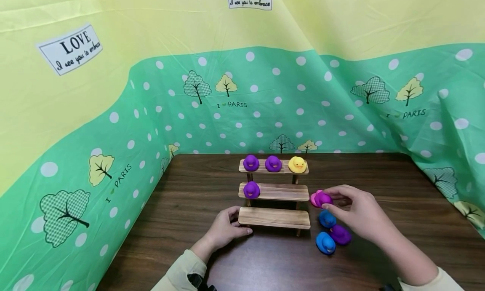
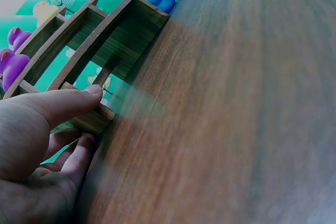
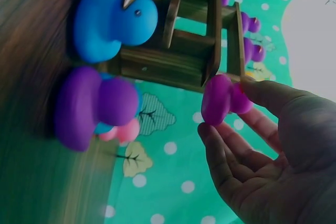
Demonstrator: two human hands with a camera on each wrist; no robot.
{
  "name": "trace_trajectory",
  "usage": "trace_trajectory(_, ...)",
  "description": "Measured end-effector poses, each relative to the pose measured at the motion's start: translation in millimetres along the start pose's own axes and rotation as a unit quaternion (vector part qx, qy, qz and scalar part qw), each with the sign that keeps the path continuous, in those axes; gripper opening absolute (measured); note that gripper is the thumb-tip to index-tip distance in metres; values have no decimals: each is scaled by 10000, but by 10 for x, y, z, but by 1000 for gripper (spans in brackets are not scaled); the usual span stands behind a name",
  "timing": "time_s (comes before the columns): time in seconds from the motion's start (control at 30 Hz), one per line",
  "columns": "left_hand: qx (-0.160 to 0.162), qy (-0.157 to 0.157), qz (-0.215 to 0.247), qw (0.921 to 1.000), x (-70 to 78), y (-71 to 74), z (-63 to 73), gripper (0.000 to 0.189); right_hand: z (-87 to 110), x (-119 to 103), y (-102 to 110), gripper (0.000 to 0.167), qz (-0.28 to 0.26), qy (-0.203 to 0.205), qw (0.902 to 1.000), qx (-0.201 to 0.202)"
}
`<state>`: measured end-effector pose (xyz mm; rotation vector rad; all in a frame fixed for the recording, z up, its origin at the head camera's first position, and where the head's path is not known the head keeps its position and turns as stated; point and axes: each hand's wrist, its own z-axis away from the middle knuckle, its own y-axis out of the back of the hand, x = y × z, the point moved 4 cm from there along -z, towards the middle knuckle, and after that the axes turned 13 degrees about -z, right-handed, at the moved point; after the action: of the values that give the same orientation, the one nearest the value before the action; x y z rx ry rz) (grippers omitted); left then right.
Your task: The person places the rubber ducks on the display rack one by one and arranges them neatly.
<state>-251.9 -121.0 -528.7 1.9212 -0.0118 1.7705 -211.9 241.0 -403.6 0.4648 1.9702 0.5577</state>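
Note:
My right hand [image 1: 354, 209] pinches a magenta rubber duck [image 3: 219, 99] between thumb and fingertips, lifted just right of a three-step wooden display stand [image 1: 274, 217]. My left hand [image 1: 223, 228] holds the left end of the stand's lowest step; in the left wrist view its thumb [image 2: 71, 102] lies against the step's end, with fingers on the other side. Two purple ducks [image 1: 273, 164] and a yellow duck [image 1: 297, 165] sit on the top step. Another purple duck [image 1: 251, 190] stands at the left of the middle step. The lowest step is bare.
Right of the stand, on the dark wooden table [image 1: 182, 190], lie two blue ducks [image 1: 326, 243] and a purple duck [image 1: 341, 235]. A pink duck [image 1: 313, 199] shows partly behind the held one. A patterned green and yellow cloth [image 1: 242, 114] hangs around the table.

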Motion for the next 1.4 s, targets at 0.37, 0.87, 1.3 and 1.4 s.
trace_trajectory(0.37, 5, -33, -57, 10000, 4, 1, -4, 55, -86, -138, -118, 26, 57, 192, 9998, 14)
trace_trajectory(0.87, 4, -38, -24, 10000, -1, 0, -2, 56, -228, -293, -317, 26, -209, 273, 9994, -74)
trace_trajectory(1.3, -11, -47, 13, 10000, 1, -2, -5, 55, -337, -307, -546, 30, -470, 144, 9985, -248)
trace_trajectory(1.4, -20, -58, 25, 10000, -3, -1, -5, 55, -356, -316, -583, 30, -458, 143, 9985, -251)
